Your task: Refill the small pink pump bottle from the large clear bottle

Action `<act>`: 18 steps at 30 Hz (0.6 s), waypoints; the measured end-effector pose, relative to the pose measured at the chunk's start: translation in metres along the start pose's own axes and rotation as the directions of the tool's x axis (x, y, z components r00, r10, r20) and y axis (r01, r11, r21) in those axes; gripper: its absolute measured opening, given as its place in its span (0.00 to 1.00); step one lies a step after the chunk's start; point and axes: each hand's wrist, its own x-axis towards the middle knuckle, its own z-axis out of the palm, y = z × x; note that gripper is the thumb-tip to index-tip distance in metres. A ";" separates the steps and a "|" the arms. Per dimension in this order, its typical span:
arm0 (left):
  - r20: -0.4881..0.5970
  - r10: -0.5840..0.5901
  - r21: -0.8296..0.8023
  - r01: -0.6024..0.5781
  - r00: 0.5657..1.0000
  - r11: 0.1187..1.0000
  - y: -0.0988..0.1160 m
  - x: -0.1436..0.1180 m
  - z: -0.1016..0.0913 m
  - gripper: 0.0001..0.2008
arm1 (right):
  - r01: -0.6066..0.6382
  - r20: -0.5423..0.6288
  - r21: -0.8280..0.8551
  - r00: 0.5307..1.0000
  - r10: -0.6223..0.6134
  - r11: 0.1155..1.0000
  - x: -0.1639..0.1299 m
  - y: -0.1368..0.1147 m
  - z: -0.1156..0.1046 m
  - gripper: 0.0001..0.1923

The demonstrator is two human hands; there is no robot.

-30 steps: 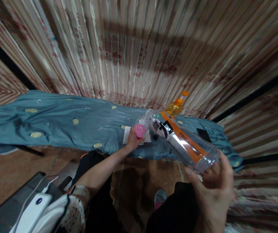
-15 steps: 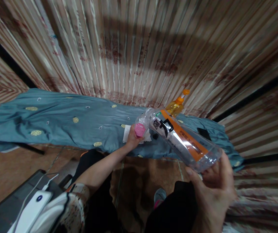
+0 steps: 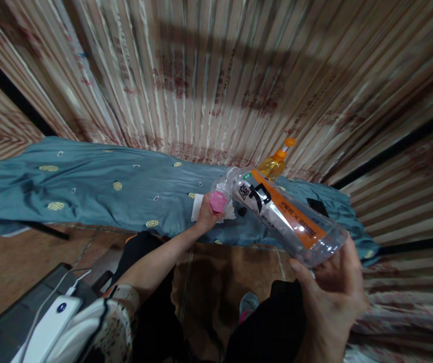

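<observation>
Glossy clear plastic bottle [image 3: 282, 219] with a matt pink plastic cap [image 3: 217, 201], over smooth blue cloth [image 3: 99, 189].

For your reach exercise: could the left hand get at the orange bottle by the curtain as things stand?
Probably not freely: the left hand grips the pink cap, and the clear bottle lies across the way to the orange bottle.

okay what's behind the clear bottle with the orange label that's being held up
Behind the clear bottle held by the right hand stands a yellow bottle with an orange cap against the curtain. Its lower body is hidden, as is part of the blue cloth.
</observation>
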 end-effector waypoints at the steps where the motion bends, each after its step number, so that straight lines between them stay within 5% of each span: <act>1: 0.000 0.003 -0.004 -0.003 1.000 1.000 -0.001 0.000 0.001 0.40 | -0.004 0.002 0.002 1.000 0.004 1.000 0.000 0.000 0.000 0.56; 18: -0.011 0.011 -0.034 -0.012 1.000 0.999 -0.010 0.001 0.003 0.40 | 0.047 0.022 -0.004 0.999 -0.047 0.999 -0.001 0.002 -0.002 0.54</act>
